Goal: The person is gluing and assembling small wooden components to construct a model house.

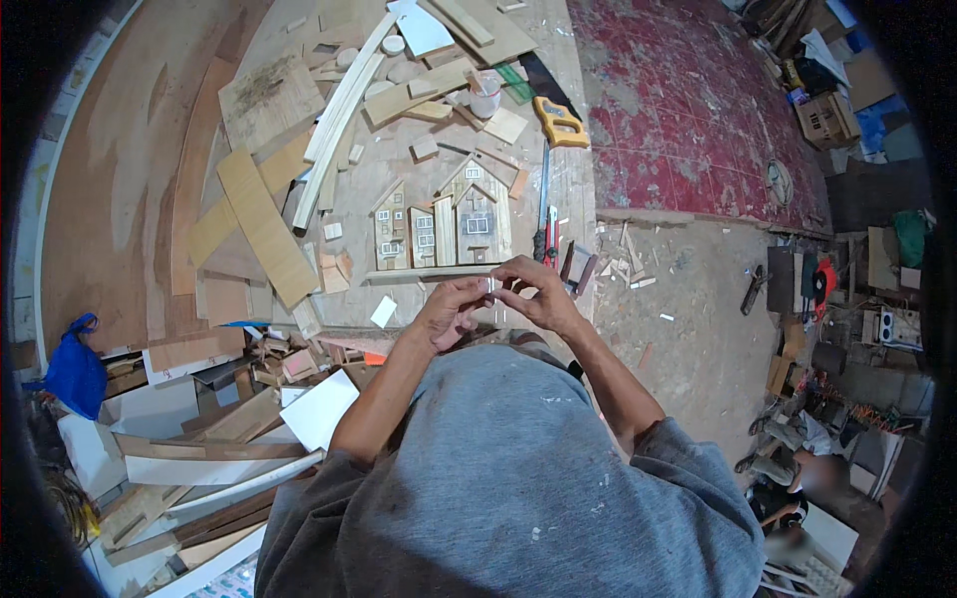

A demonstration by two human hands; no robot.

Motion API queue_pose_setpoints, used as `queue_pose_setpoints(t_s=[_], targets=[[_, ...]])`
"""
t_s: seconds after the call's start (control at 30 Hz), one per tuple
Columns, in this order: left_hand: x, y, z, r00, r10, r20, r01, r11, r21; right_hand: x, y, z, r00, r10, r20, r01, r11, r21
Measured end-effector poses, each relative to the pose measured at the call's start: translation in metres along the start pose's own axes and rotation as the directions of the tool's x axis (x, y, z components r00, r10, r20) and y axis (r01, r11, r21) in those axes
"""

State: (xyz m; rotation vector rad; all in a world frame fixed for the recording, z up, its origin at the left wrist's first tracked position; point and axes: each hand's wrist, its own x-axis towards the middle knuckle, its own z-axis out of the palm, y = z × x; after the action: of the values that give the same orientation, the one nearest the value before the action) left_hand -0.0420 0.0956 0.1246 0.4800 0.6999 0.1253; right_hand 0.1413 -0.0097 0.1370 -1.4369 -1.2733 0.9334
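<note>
While both hands [498,297] pinch small white piece [489,287], its axis unclear.

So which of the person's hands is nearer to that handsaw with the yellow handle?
The right hand: it sits below the handsaw, nearly under its blade. The left hand is farther to the left.

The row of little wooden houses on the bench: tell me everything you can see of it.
The wooden houses lie flat on the workbench, four side by side, the peaked roofs pointing away from the person. They look like weathered bare wood, with small pale window squares stuck on; the rightmost is tallest and widest. A thin strip runs along their bases. Both hands, the left hand and the right hand, are just below, not touching them.
</note>
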Motion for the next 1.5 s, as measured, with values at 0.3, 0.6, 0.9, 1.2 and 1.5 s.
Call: queue_pose_setpoints(t_s=[0.3,0.6,0.9,1.2,1.5], targets=[[0.001,-0.004,0.022,0.999,0.042,0.027,-0.043,0.999,0.032,-0.002,-0.019,-0.019,0.993,-0.119,0.012,0.119,0.990,-0.075],[0.003,-0.014,0.029,0.996,0.041,0.079,-0.045,0.997,0.058,-0.011,-0.023,-0.028,0.986,-0.161,0.040,0.165,0.978,-0.125],[0.005,-0.024,0.026,0.993,0.023,0.113,-0.020,0.999,-0.029,-0.019,-0.013,-0.020,0.993,-0.116,0.027,0.119,0.981,-0.155],[-0.004,-0.030,0.000,0.996,-0.036,0.080,0.041,0.998,-0.056,-0.008,-0.009,-0.016,0.975,-0.138,0.172,0.157,0.983,-0.098],[-0.023,-0.026,-0.026,0.994,-0.031,0.103,0.043,0.992,-0.115,0.014,-0.019,0.008,0.927,-0.191,0.324,0.259,0.949,-0.181]])
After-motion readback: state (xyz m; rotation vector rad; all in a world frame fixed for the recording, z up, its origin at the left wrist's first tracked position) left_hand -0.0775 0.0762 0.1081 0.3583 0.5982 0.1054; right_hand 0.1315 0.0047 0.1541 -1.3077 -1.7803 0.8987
